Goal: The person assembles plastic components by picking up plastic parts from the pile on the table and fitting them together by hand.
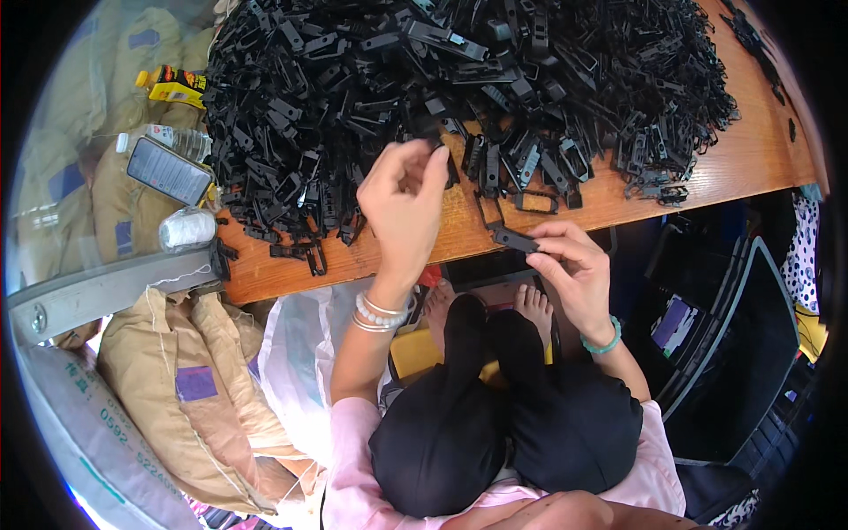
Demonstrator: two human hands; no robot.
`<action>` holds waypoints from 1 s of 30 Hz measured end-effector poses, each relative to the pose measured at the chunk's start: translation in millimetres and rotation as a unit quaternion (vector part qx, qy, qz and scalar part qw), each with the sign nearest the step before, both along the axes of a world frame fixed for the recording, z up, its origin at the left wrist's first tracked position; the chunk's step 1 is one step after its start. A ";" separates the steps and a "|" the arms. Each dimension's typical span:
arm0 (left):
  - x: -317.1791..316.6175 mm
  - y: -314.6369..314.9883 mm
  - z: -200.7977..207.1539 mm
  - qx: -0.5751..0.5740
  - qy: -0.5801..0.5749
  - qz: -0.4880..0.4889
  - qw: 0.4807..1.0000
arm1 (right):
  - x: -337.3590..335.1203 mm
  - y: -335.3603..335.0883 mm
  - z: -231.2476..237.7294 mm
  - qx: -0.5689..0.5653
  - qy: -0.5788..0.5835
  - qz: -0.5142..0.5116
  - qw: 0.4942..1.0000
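Observation:
A large heap of small black plastic pieces (300, 97), many shaped like narrow clips or frames, covers much of the wooden table (353, 256). My right hand (574, 269) is at the table's front edge, thumb and fingers closed on a flat black plastic clip (512, 238). An open black frame (487, 210) touches or lies just behind the clip; I cannot tell if they are joined. My left hand (405, 199) is raised at the near side of the heap, its fingers curled in a pinch. Dark pieces lie behind its fingertips, so what it holds is unclear.
On the left are a phone (170, 170), a yellow-capped bottle (172, 86), a clear bottle (181, 140) and a white thread roll (187, 230). Brown sacks (177, 380) and a white plastic bag (296, 353) stand below. A dark crate (733, 353) is at the right.

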State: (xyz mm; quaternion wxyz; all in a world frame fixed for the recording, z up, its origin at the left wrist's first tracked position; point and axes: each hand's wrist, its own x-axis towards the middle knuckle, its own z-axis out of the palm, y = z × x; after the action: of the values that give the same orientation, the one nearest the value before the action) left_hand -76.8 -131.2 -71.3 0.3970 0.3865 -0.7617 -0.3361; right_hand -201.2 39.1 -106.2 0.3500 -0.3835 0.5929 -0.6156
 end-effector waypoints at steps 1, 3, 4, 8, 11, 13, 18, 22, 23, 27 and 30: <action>2.5 9.6 0.0 0.090 0.102 0.011 0.991 | -1.4 -0.4 -0.7 -0.003 0.008 -0.002 1.000; 5.1 23.7 -7.0 0.198 0.224 0.023 0.954 | -0.1 -2.2 7.3 -0.005 -0.077 -0.027 0.997; 7.4 29.0 -10.1 0.200 0.222 0.022 0.954 | 0.1 -2.7 9.4 -0.009 -0.158 -0.052 0.986; 18.6 54.1 -1.4 0.287 0.160 -0.134 0.935 | -5.6 -4.3 19.2 -0.016 -0.283 -0.008 0.959; 22.2 57.7 -9.6 0.265 0.111 -0.197 0.937 | -3.8 -4.6 22.7 0.013 -0.255 -0.023 0.966; 19.9 59.8 -15.7 0.227 0.128 -0.201 0.944 | -2.3 -2.9 24.8 0.036 -0.240 -0.019 0.970; 19.3 62.4 -14.6 0.297 0.138 -0.176 0.929 | -3.7 -0.1 29.6 0.053 -0.198 -0.004 0.979; 19.0 64.4 -11.9 0.343 0.105 -0.200 0.912 | -6.2 0.3 28.7 0.065 -0.195 -0.020 0.978; 18.3 65.5 -10.0 0.345 0.106 -0.199 0.911 | -4.2 -0.3 30.8 0.063 -0.169 -0.046 0.983; 13.3 62.0 1.3 0.433 0.132 -0.228 0.862 | -4.4 -0.6 29.8 0.005 0.081 0.001 0.997; 10.0 61.6 0.1 0.482 0.104 -0.216 0.843 | 3.3 4.6 24.6 0.024 0.006 -0.009 1.000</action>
State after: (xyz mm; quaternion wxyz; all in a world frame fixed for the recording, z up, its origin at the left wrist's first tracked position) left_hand -66.8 -69.6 -71.2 0.1552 0.3173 -0.5219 -0.7764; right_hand -198.0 43.7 -81.6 0.3496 -0.3738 0.6128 -0.6021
